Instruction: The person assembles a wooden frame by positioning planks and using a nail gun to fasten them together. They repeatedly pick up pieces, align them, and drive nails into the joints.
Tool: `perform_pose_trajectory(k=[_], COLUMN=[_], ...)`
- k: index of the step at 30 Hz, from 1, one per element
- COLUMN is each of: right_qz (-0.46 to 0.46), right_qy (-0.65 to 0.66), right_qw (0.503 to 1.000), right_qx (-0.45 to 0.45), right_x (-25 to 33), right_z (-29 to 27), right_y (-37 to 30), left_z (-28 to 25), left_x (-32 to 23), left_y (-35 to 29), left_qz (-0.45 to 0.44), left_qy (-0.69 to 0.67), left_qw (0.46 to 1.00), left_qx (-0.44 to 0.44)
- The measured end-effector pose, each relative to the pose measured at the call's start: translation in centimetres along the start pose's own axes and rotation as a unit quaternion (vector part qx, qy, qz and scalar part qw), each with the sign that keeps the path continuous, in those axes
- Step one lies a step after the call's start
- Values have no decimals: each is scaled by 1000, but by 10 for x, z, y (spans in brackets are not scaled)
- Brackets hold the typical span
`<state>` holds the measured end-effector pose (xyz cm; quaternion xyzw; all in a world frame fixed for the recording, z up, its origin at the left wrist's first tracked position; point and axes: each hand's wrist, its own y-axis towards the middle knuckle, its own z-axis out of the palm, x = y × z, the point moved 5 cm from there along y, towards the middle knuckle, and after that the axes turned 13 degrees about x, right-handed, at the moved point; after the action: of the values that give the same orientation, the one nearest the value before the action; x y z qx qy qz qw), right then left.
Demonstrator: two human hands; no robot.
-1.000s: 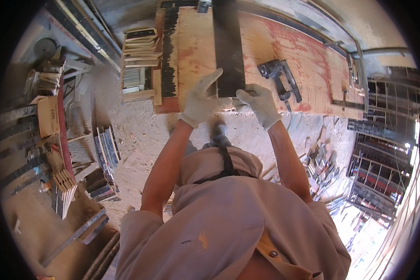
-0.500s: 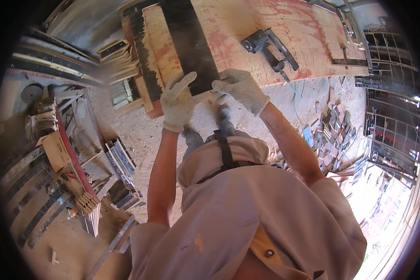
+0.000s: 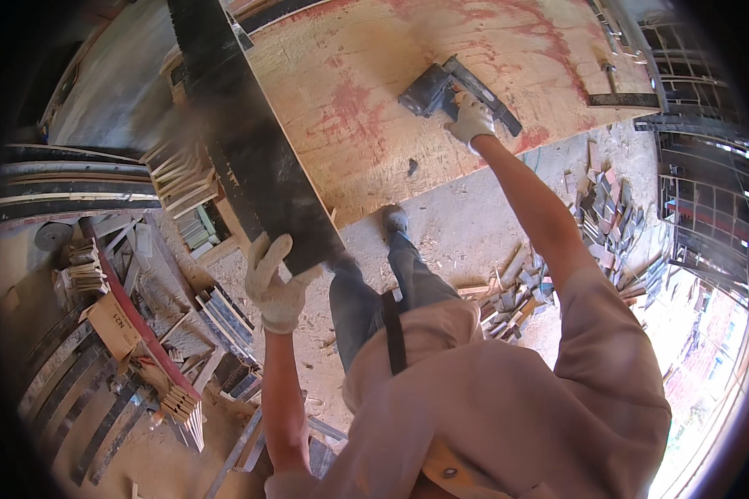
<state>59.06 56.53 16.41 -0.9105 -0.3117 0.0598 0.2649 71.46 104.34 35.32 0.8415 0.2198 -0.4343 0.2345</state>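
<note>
My left hand [image 3: 276, 283], in a white knit glove, grips the near end of a long black-faced board [image 3: 266, 158], thumb on top and fingers at its edge. The board slants away to the far left, over the left end of the plywood workbench [image 3: 341, 133]. My gloved right hand [image 3: 472, 121] is closed round the handle of a black nail gun [image 3: 425, 90], which lies on the bench right of the board. Part of the handle is hidden by the glove.
A small dark scrap [image 3: 413, 167] lies near the bench's front edge. Stacked wood strips [image 3: 181, 179] stand at the left, with a cardboard box [image 3: 112, 326] farther down. Wood offcuts [image 3: 605, 208] are heaped on the floor at right, near a metal rack [image 3: 703, 166].
My right hand has left the black board and reached right to the nail gun, now gripped. My left hand has moved left and nearer to me, with the board shifting left and tilting.
</note>
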Motion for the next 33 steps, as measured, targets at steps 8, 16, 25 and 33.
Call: perform_pose_trajectory(k=[8, 16, 25, 33], right_qz=[30, -40, -57, -357], right_qy=[96, 464, 587, 545], right_qw=[993, 858, 742, 675], right_qx=[63, 215, 319, 347], right_x=[-25, 34, 99, 100], right_z=[64, -37, -161, -130], right_y=[90, -170, -418, -457], left_z=[-2, -3, 1, 5], left_x=[-6, -18, -9, 1], left_y=[9, 19, 19, 19], left_qz=[0, 16, 24, 57], left_qy=[-22, 1, -54, -90], left_qw=[1000, 1000, 998, 994], left_qx=[8, -15, -14, -34])
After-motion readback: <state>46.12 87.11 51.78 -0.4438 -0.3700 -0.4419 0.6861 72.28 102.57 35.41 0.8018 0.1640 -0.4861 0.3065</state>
